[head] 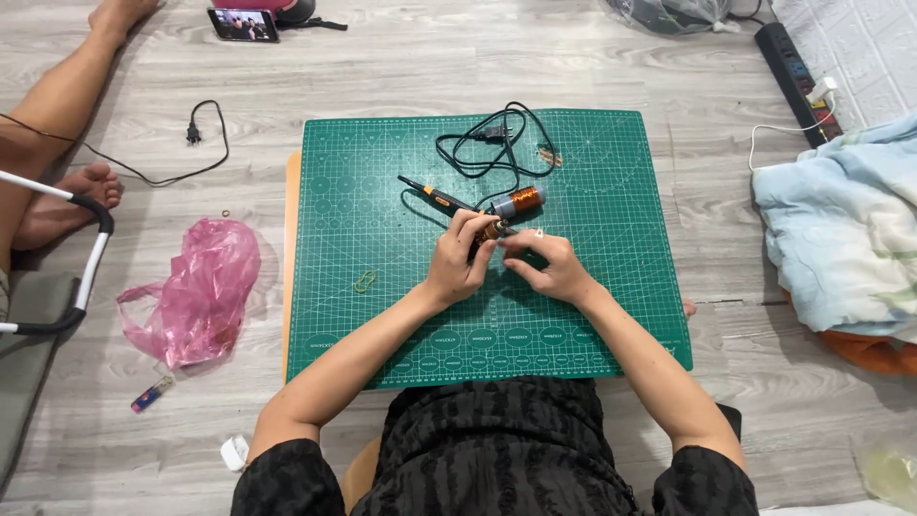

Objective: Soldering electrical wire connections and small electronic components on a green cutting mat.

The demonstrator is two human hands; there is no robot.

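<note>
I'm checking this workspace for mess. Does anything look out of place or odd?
Mostly the floor: a crumpled pink plastic bag and a small blue lighter-like thing lie loose left of the green cutting mat. A rubber band sits stray on the mat. Nothing looks spilled or broken.

One green cutting mat (382, 287) carries two copper coils (519, 202), one soldering iron (435, 194) and one yellow rubber band (365, 281). The floor holds one pink bag (196, 291), one phone (244, 24), one power strip (798, 76) and one lighter (151, 394).
</note>
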